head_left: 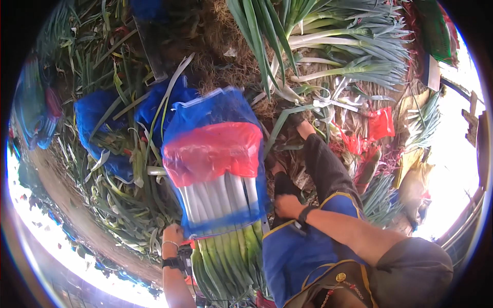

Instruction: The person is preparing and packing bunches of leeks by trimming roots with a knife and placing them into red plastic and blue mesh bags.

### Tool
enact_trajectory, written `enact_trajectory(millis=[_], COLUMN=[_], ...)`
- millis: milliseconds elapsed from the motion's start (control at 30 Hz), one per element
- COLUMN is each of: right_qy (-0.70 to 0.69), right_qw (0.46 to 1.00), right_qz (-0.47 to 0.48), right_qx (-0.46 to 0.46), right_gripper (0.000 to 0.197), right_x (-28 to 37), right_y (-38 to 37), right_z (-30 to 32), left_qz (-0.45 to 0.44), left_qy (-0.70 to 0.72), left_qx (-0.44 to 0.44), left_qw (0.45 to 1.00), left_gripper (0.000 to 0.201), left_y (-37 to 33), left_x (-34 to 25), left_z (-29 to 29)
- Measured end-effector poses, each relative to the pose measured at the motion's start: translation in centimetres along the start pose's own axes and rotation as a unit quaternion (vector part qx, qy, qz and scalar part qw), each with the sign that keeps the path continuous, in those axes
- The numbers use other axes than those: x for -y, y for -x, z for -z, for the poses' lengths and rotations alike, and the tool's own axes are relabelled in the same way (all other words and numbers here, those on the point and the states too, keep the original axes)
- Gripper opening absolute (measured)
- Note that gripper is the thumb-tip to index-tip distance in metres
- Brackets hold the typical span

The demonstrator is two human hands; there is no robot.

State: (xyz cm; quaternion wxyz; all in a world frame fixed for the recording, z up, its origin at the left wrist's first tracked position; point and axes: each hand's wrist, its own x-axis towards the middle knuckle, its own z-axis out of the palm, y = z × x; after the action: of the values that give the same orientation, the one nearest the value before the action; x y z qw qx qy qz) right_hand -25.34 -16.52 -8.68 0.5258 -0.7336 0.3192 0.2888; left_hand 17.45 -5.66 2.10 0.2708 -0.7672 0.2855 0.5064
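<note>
As bagged leeks (222, 245) lie between — left fingers (173, 228), right fingers (281, 204), each near

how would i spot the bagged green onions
Find the blue apron at lower middle. Just left of it, near the left hand, is the bagged green-onion bundle. Unlike the crumpled blue bags farther left, it shows a broad red band above white stalks.

No lettering, label, number or sign can be read here — not on anything in view.
</note>
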Motion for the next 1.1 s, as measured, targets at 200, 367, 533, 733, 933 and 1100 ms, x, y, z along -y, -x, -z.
enact_trajectory(millis=[200, 367, 533, 733, 933, 1100], right_qy=[-0.028, -0.637, -0.541, -0.549, -0.47, -0.431], right_qw=[0.984, 0.733, 0.833, 0.825, 0.859, 0.88], right_qz=[-0.031, -0.236, -0.061, -0.113, -0.166, -0.17], right_qx=[0.173, -0.034, -0.099, -0.08, -0.116, -0.101], right_gripper=[0.031, 0.037, 0.042, 0.036, 0.036, 0.037], right_x=[-0.8, -1.2, -2.7, -1.1, -1.9, 0.1], right_y=[-3.4, -9.2, -10.6, -10.0, -9.1, -9.0], right_z=[2.4, 6.3, 5.3, 5.6, 5.0, 5.3], left_qz=[0.068, 0.032, 0.078, 0.005, 0.055, 0.043], left_qy=[-0.164, 0.476, 0.646, 0.525, 0.68, 0.732], left_qx=[0.062, -0.065, -0.031, -0.182, -0.039, -0.017], left_qw=[0.982, 0.876, 0.759, 0.831, 0.73, 0.68], left_gripper=[0.031, 0.028, 0.022, 0.022, 0.024, 0.023], left_y=[-3.5, -8.6, -10.3, -12.2, -9.2, -9.4], left_x=[-3.7, -5.4, -10.3, -5.0, -11.9, -9.1], left_z=[2.2, 3.0, 1.5, -2.0, 2.3, 1.8])
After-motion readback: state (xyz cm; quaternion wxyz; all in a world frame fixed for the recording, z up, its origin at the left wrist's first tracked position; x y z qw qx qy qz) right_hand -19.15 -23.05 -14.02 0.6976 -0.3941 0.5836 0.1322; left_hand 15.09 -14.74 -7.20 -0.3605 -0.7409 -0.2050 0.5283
